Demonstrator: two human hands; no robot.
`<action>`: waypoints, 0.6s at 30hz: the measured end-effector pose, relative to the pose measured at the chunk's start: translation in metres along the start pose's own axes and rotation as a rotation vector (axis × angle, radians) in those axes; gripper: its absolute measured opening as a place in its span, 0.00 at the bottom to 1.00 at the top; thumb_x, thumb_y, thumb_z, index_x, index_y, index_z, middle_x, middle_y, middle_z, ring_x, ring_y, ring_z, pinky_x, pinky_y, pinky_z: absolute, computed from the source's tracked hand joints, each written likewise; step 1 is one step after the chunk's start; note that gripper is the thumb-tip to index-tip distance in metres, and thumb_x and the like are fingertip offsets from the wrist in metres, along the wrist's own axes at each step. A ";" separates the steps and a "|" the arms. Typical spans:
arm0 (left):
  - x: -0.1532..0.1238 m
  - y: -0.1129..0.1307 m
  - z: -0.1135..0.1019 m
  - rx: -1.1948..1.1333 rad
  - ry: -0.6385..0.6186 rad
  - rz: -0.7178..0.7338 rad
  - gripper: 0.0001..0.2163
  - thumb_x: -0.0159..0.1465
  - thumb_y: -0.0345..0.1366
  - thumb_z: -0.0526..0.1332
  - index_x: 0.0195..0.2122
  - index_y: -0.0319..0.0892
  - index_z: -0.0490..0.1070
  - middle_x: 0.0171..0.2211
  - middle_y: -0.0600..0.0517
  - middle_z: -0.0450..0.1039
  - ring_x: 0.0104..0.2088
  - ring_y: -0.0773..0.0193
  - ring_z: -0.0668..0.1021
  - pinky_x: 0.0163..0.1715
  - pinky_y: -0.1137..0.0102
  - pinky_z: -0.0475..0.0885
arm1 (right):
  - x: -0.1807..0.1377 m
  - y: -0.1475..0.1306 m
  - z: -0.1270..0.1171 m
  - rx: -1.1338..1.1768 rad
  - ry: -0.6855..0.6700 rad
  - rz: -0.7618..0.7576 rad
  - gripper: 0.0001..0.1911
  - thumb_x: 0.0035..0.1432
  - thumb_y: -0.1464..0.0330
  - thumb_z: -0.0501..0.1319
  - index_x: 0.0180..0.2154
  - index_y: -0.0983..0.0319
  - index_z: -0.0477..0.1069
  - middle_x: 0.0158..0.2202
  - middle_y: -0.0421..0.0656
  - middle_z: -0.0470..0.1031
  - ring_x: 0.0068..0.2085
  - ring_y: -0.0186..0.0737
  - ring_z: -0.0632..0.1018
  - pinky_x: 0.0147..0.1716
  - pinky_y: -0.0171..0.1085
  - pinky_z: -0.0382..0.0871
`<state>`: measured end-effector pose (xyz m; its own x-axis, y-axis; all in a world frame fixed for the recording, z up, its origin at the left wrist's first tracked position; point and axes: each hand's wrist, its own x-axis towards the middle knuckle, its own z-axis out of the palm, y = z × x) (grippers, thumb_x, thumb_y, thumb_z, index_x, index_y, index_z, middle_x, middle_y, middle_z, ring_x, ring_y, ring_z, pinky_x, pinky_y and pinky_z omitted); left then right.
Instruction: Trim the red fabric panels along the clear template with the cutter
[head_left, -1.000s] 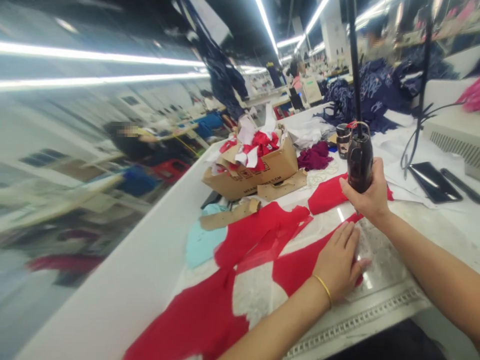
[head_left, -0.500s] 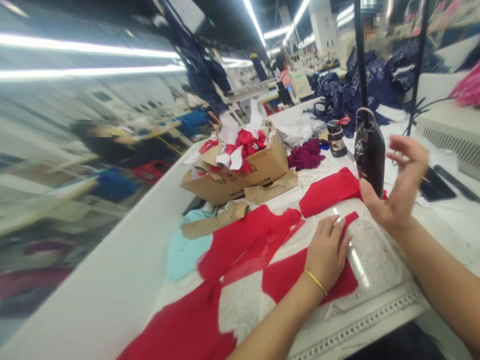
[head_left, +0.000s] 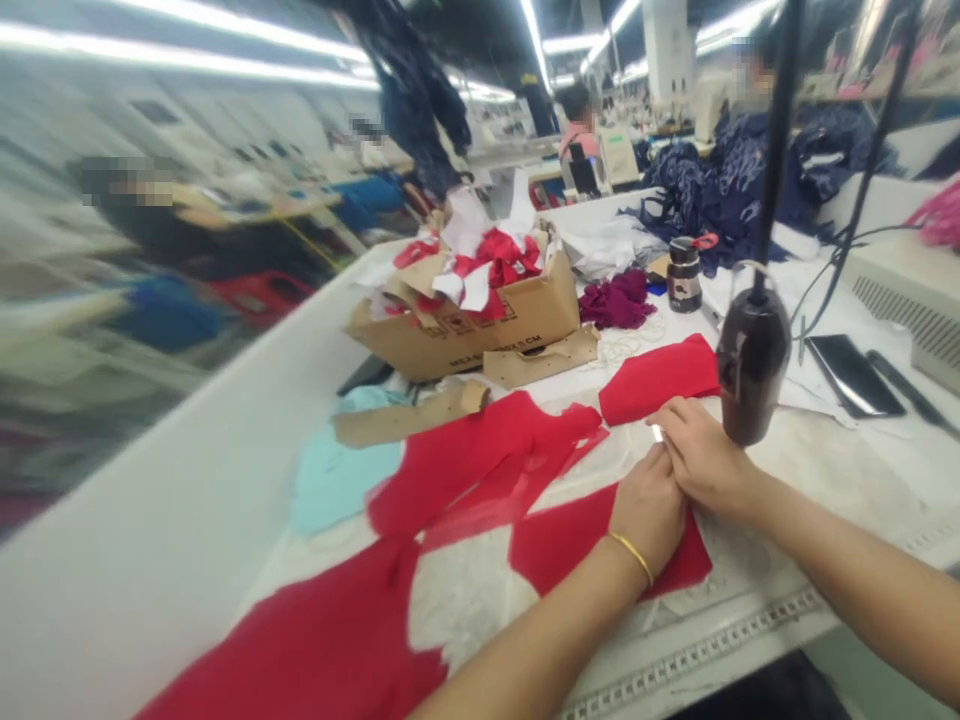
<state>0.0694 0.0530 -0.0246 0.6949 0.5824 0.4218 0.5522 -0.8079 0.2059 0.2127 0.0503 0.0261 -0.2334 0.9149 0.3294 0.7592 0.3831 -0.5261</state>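
Red piece: flat on the surface, its upper right part covered by both hands.
Left hand: on the red piece, fingers bent; whether its grip pinches the cloth cannot be told.
Right hand: fingers curled against the left fingertips; what its grip holds, if anything, cannot be told.
Obstruction: black tool below a dark rod, just beside the right wrist; it blocks the view behind it.
Beyond the hands: second red piece, purple cloth, jar.
Left side: more red cloth, blue cloth, carton filled with red and white scraps.
Right side: phone, vented box.
Carton print: "MEAS" and "CM" legible; text between unclear.
Jar label: unreadable.
Front edge: measuring tape, figures too small to read.
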 end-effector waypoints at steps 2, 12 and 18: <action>0.002 0.003 -0.003 0.002 -0.007 0.014 0.12 0.70 0.24 0.55 0.48 0.39 0.75 0.45 0.43 0.78 0.47 0.53 0.78 0.49 0.59 0.81 | -0.001 0.006 -0.009 -0.078 -0.065 0.137 0.16 0.63 0.78 0.54 0.47 0.64 0.76 0.47 0.51 0.76 0.48 0.47 0.76 0.50 0.42 0.70; 0.009 0.016 -0.006 0.048 -0.018 -0.020 0.15 0.67 0.18 0.51 0.43 0.36 0.75 0.46 0.41 0.77 0.45 0.53 0.77 0.44 0.59 0.80 | -0.001 0.045 -0.044 -0.230 -0.130 0.483 0.10 0.61 0.66 0.60 0.27 0.59 0.72 0.25 0.41 0.76 0.28 0.40 0.74 0.30 0.36 0.58; 0.010 0.017 -0.007 0.082 -0.009 -0.014 0.14 0.67 0.18 0.52 0.43 0.35 0.75 0.46 0.39 0.78 0.45 0.52 0.78 0.44 0.59 0.80 | -0.001 0.052 -0.040 -0.104 -0.122 0.480 0.11 0.56 0.63 0.63 0.23 0.58 0.70 0.23 0.40 0.75 0.25 0.38 0.72 0.27 0.36 0.60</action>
<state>0.0831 0.0444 -0.0108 0.6907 0.5950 0.4110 0.5977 -0.7896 0.1389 0.2765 0.0646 0.0294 0.0917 0.9954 -0.0279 0.8535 -0.0930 -0.5128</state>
